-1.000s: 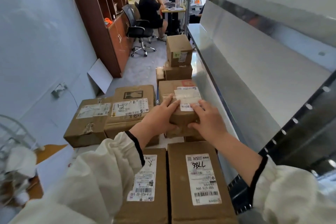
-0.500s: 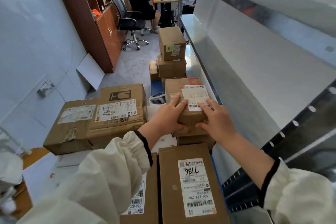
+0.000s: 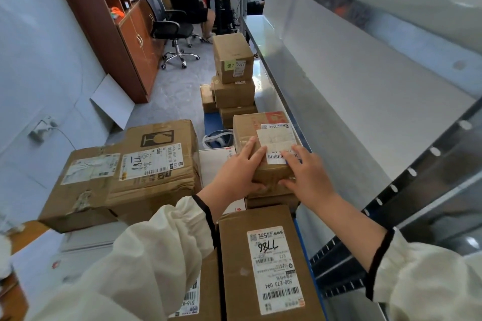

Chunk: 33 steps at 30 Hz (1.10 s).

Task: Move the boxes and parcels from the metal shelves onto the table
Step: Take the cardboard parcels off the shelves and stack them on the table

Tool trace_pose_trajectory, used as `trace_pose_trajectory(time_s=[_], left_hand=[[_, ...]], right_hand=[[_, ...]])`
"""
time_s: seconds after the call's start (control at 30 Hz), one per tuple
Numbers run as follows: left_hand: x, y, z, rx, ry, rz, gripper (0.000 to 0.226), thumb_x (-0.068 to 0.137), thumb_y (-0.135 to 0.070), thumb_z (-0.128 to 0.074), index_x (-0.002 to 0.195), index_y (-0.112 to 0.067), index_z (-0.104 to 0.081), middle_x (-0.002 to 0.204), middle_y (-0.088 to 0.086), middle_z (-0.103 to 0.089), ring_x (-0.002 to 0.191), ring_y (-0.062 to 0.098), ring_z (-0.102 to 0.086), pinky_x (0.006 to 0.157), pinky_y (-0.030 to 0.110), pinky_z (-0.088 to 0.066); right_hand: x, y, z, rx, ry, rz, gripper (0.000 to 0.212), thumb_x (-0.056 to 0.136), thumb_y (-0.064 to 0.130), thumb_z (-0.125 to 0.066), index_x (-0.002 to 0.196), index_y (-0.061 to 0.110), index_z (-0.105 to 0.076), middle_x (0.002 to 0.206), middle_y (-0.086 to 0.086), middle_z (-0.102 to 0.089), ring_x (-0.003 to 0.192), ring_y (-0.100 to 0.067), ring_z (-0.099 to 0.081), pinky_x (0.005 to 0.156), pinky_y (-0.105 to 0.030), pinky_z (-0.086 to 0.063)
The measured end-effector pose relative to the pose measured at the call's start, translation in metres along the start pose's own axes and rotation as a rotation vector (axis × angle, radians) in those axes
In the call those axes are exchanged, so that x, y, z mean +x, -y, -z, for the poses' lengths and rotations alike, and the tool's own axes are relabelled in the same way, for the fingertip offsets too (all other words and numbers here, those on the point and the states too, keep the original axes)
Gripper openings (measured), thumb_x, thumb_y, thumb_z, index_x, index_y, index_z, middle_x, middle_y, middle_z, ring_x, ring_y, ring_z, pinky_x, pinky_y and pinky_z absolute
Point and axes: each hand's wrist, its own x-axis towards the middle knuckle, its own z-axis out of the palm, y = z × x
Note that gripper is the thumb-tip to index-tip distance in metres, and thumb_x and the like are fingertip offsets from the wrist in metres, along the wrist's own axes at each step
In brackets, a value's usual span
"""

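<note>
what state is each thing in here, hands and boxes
left hand, gripping the small labelled box's near left corner
right hand, gripping its near right corner
small labelled box, closed, label up, held by both hands; lifted or resting, cannot tell
box marked 7786, lying flat, sealed, label up, untouched
creased fragile-mark box, closed, label up
taped box, closed, tape torn
stacked boxes, closed, piled upright

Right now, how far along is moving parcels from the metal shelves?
Done: a large creased brown cardboard box and a long brown box labelled 7786 lie off the shelves. In hand: the left hand and right hand grip a small white-labelled brown box. Left: unclear; the visible grey metal shelf shows no parcel.
</note>
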Motion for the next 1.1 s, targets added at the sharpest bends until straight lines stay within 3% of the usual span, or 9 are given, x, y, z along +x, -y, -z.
trace_pose_trajectory(time_s=[0.13, 0.3, 0.4, 0.47, 0.53, 0.63, 0.77, 0.9, 1.1], left_hand=[[-0.005, -0.001, 0.008, -0.064, 0.024, 0.005, 0.094, 0.083, -0.052, -0.065, 0.152, -0.029, -0.004, 0.160, 0.001, 0.013, 0.140, 0.031, -0.028, 0.109, 0.042, -0.035], [-0.026, 0.024, 0.049, -0.091, -0.169, 0.119, 0.077, 0.090, -0.057, -0.048, 0.151, -0.032, -0.008, 0.161, -0.002, 0.001, 0.140, 0.025, -0.031, 0.104, 0.043, -0.040], [-0.046, 0.078, 0.075, -0.024, -0.306, 0.302, 0.071, 0.093, -0.049, -0.049, 0.151, -0.023, -0.016, 0.159, 0.004, -0.015, 0.140, 0.026, -0.031, 0.105, 0.041, -0.038], [-0.063, 0.117, 0.082, 0.022, -0.294, 0.452, 0.071, 0.092, -0.045, -0.052, 0.150, -0.019, -0.019, 0.156, 0.008, -0.024, 0.135, 0.030, -0.038, 0.102, 0.043, -0.040], [-0.081, 0.147, 0.078, 0.057, -0.227, 0.599, 0.072, 0.090, -0.048, -0.054, 0.148, -0.019, -0.020, 0.152, 0.010, -0.027, 0.129, 0.033, -0.042, 0.098, 0.046, -0.042], [-0.100, 0.174, 0.064, -0.027, -0.107, 0.790, 0.081, 0.088, -0.061, -0.047, 0.150, -0.024, -0.012, 0.156, 0.011, -0.017, 0.134, 0.037, -0.036, 0.104, 0.051, -0.036], [-0.100, 0.177, 0.050, -0.201, -0.116, 0.721, 0.073, 0.093, -0.055, -0.042, 0.151, -0.018, -0.016, 0.153, 0.014, -0.029, 0.137, 0.034, -0.032, 0.109, 0.047, -0.030], [-0.091, 0.161, 0.051, -0.222, -0.136, 0.669, 0.072, 0.094, -0.052, -0.044, 0.150, -0.018, -0.017, 0.147, 0.020, -0.034, 0.131, 0.037, -0.039, 0.105, 0.046, -0.035], [-0.071, 0.141, 0.043, -0.295, -0.124, 0.554, 0.076, 0.091, -0.053, -0.048, 0.150, -0.015, -0.018, 0.146, 0.014, -0.041, 0.130, 0.031, -0.044, 0.107, 0.044, -0.038]], right_hand=[[0.001, 0.005, 0.009, -0.062, 0.045, -0.034, 0.072, 0.083, 0.048, -0.063, 0.144, 0.022, -0.034, 0.151, -0.006, -0.028, 0.132, -0.030, -0.032, 0.103, -0.040, -0.039], [0.010, 0.045, 0.034, -0.131, -0.014, 0.024, 0.083, 0.075, 0.070, -0.055, 0.142, 0.026, -0.037, 0.153, -0.003, -0.028, 0.144, -0.034, -0.014, 0.114, -0.049, -0.020], [0.021, 0.095, 0.035, -0.064, 0.029, 0.262, 0.080, 0.079, 0.061, -0.059, 0.144, 0.023, -0.034, 0.154, -0.002, -0.028, 0.144, -0.027, -0.019, 0.115, -0.041, -0.019], [0.025, 0.129, 0.024, -0.021, 0.084, 0.384, 0.077, 0.081, 0.052, -0.063, 0.144, 0.020, -0.034, 0.153, -0.004, -0.030, 0.142, -0.025, -0.024, 0.113, -0.038, -0.026], [0.029, 0.157, 0.008, 0.025, 0.179, 0.423, 0.078, 0.082, 0.045, -0.067, 0.145, 0.019, -0.030, 0.155, -0.006, -0.025, 0.142, -0.026, -0.024, 0.112, -0.040, -0.029], [0.031, 0.182, -0.018, 0.043, 0.339, 0.373, 0.089, 0.080, 0.036, -0.071, 0.149, 0.021, -0.017, 0.159, -0.006, -0.006, 0.142, -0.031, -0.021, 0.112, -0.045, -0.031], [0.033, 0.191, -0.036, 0.145, 0.366, 0.282, 0.091, 0.082, 0.022, -0.071, 0.150, 0.022, -0.011, 0.159, -0.003, 0.007, 0.143, -0.031, -0.019, 0.114, -0.045, -0.028], [0.032, 0.182, -0.032, 0.139, 0.322, 0.241, 0.086, 0.082, 0.017, -0.070, 0.150, 0.019, -0.016, 0.159, -0.005, -0.002, 0.141, -0.031, -0.022, 0.113, -0.044, -0.029], [0.025, 0.160, -0.020, -0.013, 0.277, 0.171, 0.076, 0.082, 0.015, -0.070, 0.145, 0.016, -0.026, 0.155, -0.010, -0.017, 0.131, -0.033, -0.036, 0.104, -0.041, -0.040]])
